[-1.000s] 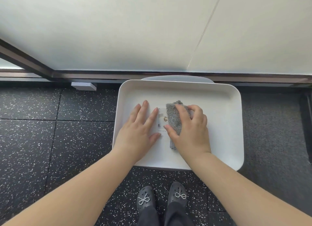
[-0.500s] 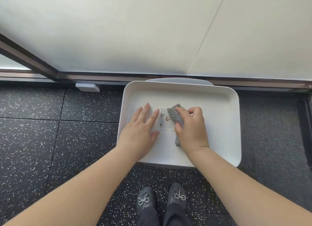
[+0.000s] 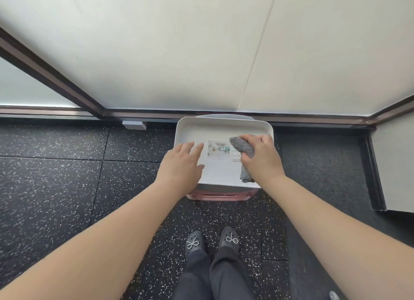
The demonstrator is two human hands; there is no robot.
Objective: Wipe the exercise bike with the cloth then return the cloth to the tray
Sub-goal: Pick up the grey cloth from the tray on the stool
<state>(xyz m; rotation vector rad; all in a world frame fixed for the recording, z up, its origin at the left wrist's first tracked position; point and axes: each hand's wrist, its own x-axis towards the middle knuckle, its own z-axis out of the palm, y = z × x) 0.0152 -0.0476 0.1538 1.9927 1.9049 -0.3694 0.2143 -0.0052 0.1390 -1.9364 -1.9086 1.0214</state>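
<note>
A white tray (image 3: 201,124) rests on a pink stool by the wall. A grey fluffy cloth (image 3: 243,148) is bunched in my right hand (image 3: 261,158), which grips it over the tray's right side; part of the cloth hangs down by my wrist. My left hand (image 3: 182,165) lies flat with fingers spread on the tray's left side, beside a printed white label (image 3: 220,158) on the tray floor. The exercise bike is not in view.
The pink stool (image 3: 220,196) shows under the tray's near edge. Black speckled rubber floor (image 3: 67,176) surrounds it. A frosted wall panel (image 3: 201,53) with a dark base rail stands behind. A white block (image 3: 394,165) sits at right. My shoes (image 3: 211,241) are below.
My right hand closed around the cloth and raised it off the tray floor, uncovering the label. The view pulled back, so the tray looks smaller and farther away.
</note>
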